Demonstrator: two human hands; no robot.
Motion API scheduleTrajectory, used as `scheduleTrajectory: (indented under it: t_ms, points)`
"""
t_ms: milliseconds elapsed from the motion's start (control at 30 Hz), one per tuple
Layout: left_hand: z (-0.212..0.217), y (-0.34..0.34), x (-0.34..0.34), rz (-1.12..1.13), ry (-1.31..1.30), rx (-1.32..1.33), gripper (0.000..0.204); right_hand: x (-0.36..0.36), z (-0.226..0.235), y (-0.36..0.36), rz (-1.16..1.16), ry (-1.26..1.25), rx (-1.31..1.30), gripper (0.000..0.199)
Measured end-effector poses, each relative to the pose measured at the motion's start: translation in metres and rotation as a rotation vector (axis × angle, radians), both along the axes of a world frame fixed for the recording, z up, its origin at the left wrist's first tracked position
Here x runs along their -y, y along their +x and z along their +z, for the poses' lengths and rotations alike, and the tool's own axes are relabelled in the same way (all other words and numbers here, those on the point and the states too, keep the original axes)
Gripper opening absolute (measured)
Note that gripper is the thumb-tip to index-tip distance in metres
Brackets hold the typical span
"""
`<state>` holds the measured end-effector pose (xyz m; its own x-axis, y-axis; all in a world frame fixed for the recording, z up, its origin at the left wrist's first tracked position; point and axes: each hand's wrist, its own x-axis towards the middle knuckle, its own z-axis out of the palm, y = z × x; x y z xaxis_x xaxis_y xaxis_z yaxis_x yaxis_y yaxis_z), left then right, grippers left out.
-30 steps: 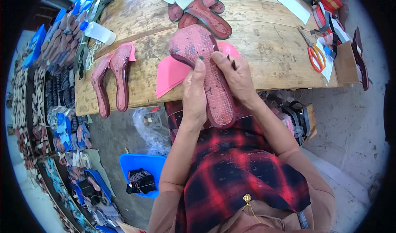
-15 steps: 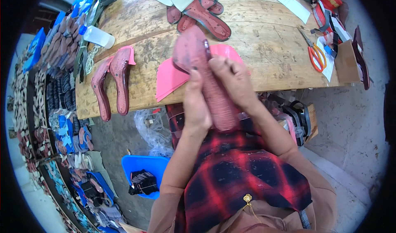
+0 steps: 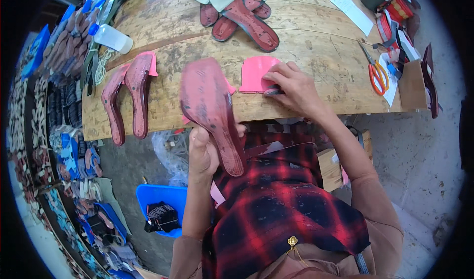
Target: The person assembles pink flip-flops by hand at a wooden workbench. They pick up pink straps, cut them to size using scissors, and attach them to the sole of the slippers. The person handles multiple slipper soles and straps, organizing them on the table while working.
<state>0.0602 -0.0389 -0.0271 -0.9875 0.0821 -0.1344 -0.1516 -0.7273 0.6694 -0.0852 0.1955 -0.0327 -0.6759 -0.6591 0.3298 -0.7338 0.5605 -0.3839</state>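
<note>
Two red soles [image 3: 140, 94] are lying at left. The left hand [image 3: 203, 153] is coming up from the near side, gripping another red sole [image 3: 205, 94] above the table's [image 3: 335, 76] near edge — it's blocking a pink piece [image 3: 230, 87]. The right hand [image 3: 296, 91], now off that sole, is bunching its fingers against pink sheets [image 3: 256, 73] — pinching or not, I cannot tell. Orange-handled scissors [image 3: 379, 77] are lying at right.

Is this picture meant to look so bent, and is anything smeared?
Head view: the shelving at left curves and the corners go black, typical of a fisheye lens; same view: the broad end of the dark pink sole piece in the left hand is smeared, probably by motion, while the scissors look sharper.
</note>
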Motion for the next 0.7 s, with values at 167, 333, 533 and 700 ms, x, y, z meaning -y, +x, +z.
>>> scheduleTrajectory:
  t_ms: [167, 333, 533, 700]
  points:
    - [0.004, 0.006, -0.016, -0.072, -0.355, 0.263, 0.027, -0.003, 0.008, -0.016, 0.148, 0.015, -0.038, 0.030]
    - [0.018, -0.011, -0.034, -0.497, -1.244, -0.321, 0.042, -0.007, -0.007, -0.014, 0.227, 0.049, -0.228, 0.022]
    - [0.012, -0.020, -0.052, -0.558, -1.315, -0.467, 0.042, -0.003, -0.012, -0.026, 0.211, 0.087, -0.110, 0.031]
    - [0.013, -0.023, -0.048, -0.583, -1.363, -0.493, 0.041, 0.000, 0.002, -0.027, 0.159, 0.016, 0.059, 0.038]
